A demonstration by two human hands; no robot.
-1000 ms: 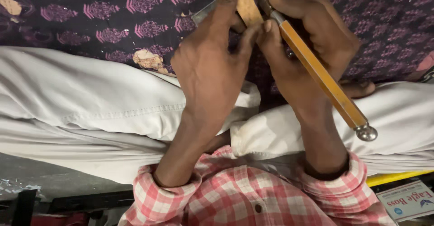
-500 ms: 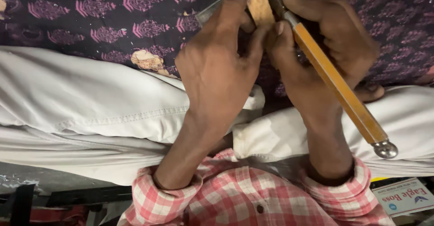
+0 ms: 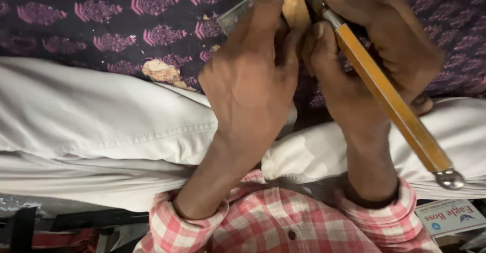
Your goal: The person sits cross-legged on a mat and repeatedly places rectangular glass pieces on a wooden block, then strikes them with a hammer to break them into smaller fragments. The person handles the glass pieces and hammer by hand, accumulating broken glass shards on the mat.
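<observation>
1. The left hand is closed around a small piece of pale wood, with fingers wrapped at its sides and the thumb pressed up along it; the piece runs out of the top edge of the view.
2. The right hand grips a tool with a long orange-yellow wooden handle. Its metal end cap points back toward the person, and its metal shank meets the wood between the two hands.
3. A flat grey metal piece lies just beside the left hand on the dark cloth with purple motifs.
4. Light wood chips lie on that cloth near the white trouser leg, so some cutting seems done.
5. The working tip is hidden, so the shaping of the wood cannot be judged; with both hands engaged, the carving looks mid-way.
6. Pink checked sleeves frame the bottom.
</observation>
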